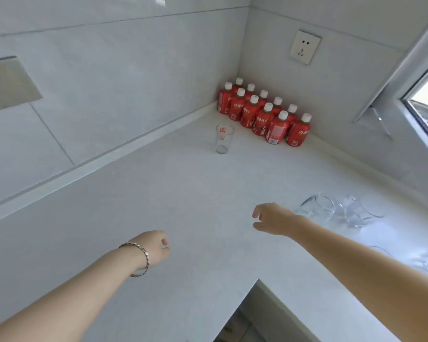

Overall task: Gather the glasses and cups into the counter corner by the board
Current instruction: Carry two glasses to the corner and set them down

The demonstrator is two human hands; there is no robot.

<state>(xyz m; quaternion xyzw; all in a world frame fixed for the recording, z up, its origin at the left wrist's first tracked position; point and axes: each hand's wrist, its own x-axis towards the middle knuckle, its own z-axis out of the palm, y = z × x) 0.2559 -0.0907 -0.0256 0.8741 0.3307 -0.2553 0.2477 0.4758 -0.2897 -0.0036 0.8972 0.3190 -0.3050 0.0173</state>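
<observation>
Both hands hang empty over the white counter: the left hand, with a bracelet at the wrist, is loosely curled on nothing, and the right hand is half open, fingers slack. One printed glass stands upright near the corner, just in front of the red bottles, likely parked there as the gathering spot. The clear glass cups wait just beyond the right hand, so that hand seems best placed to fetch them.
</observation>
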